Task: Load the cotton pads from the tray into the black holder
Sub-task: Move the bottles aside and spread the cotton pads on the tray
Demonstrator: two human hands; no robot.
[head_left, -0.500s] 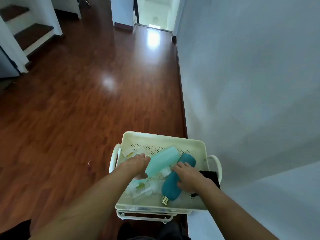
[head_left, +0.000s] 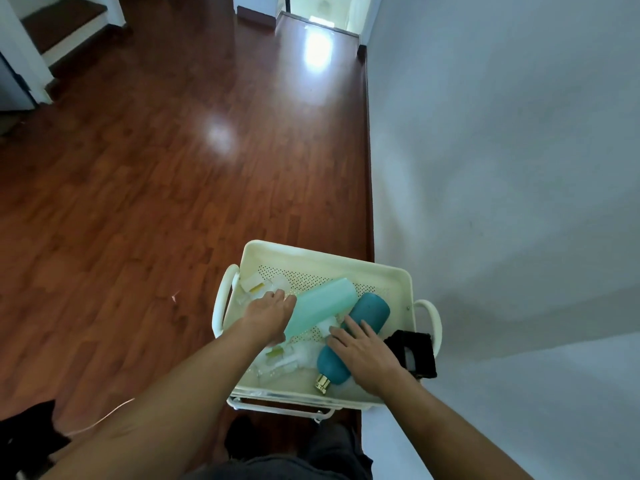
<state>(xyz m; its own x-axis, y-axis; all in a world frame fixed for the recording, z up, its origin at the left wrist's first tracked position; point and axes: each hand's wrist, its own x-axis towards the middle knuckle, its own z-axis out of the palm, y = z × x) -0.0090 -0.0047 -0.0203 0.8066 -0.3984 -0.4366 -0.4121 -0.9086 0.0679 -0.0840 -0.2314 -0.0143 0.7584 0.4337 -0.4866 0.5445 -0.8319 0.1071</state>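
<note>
A cream perforated tray (head_left: 313, 252) tops a small cart below me. The black holder (head_left: 417, 353) hangs on the tray's right side by the handle. My left hand (head_left: 268, 315) grips the lower end of a light mint bottle (head_left: 323, 306) lying diagonally in the tray. My right hand (head_left: 363, 351) rests flat, fingers spread, on a dark teal bottle (head_left: 369, 311) with a gold cap. Whitish items, possibly cotton pads (head_left: 298, 356), lie blurred on the tray floor between my hands; their exact shape is unclear.
Small white and yellow-green containers (head_left: 252, 284) sit in the tray's far left corner. A grey wall (head_left: 502, 168) runs close along the right. Glossy wooden floor (head_left: 138, 185) spreads to the left, with steps (head_left: 65, 26) at the far left.
My right hand has opened out flat and slid down along the teal bottle. The view has shifted a little; the left hand stays on the mint bottle.
</note>
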